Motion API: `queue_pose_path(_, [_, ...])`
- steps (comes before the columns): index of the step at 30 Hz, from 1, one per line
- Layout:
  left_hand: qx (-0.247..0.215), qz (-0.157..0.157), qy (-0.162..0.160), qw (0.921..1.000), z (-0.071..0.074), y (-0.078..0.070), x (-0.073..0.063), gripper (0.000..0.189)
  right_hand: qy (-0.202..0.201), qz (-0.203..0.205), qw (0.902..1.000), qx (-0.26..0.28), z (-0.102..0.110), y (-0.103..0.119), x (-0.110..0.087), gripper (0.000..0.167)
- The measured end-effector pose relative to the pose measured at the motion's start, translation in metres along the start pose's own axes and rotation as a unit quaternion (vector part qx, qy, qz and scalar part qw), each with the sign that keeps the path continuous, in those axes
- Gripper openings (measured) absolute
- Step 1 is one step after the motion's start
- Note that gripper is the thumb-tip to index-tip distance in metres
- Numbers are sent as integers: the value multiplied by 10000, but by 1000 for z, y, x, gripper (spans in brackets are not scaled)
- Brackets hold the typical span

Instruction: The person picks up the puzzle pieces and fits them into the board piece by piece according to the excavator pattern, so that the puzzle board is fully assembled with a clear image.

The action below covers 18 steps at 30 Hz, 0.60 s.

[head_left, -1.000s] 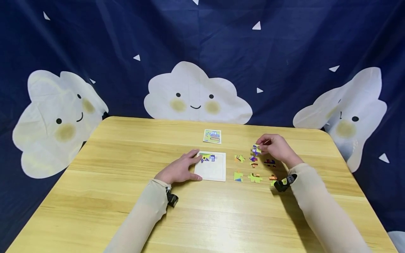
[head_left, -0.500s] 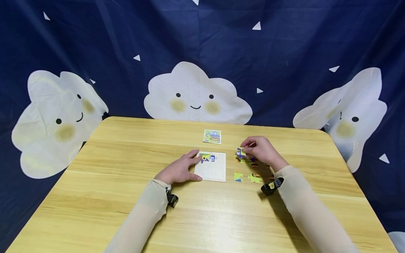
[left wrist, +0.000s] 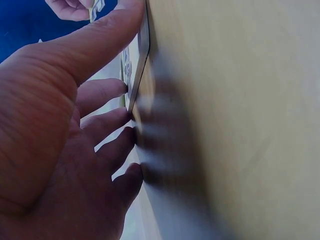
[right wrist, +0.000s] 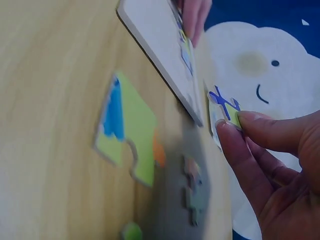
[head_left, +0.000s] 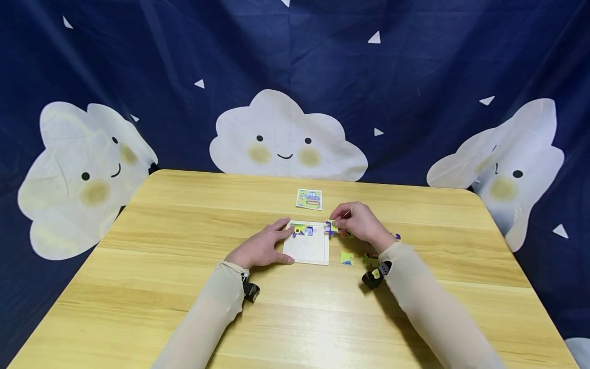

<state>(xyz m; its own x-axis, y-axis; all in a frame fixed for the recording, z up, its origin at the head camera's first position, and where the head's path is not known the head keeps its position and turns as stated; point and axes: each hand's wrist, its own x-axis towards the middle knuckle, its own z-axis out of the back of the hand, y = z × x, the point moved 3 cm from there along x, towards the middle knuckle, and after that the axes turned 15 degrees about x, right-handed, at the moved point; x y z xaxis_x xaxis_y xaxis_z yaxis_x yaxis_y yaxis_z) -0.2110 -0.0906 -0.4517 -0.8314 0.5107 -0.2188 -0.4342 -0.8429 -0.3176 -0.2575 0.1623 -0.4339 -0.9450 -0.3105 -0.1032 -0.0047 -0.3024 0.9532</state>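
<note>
My right hand (head_left: 361, 225) pinches a yellow-green and purple jigsaw piece (head_left: 330, 227) between thumb and fingertips, at the right edge of the white puzzle tray (head_left: 306, 252). In the right wrist view that jigsaw piece (right wrist: 227, 105) is lifted off the table. Along the tray's left side lies my left hand (head_left: 260, 247), thumb and fingers spread and touching its edge. Joined jigsaw pieces (head_left: 302, 230) fill part of the tray's top left; the rest of its white base is bare.
Behind the tray lies a small picture card (head_left: 309, 199). Loose pieces sit to the tray's right, among them a green one with a blue corner (head_left: 347, 258); my right hand and wrist hide some. A blue cloud-printed curtain (head_left: 295, 61) hangs behind the table.
My right hand has carried the pinched jigsaw piece leftward, from above the loose pieces to the tray's right edge. My left hand has stayed in place.
</note>
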Motion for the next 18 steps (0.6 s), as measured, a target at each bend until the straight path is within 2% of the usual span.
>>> queue_pose_path(9, [-5, 2, 29, 10000, 0, 1, 1, 85, 285, 34, 9995, 131, -21, -1, 8, 8])
queue_pose_path(18, [-40, -94, -78, 9999, 0, 1, 0, 85, 187, -132, 9995, 210, -32, -3, 11, 6])
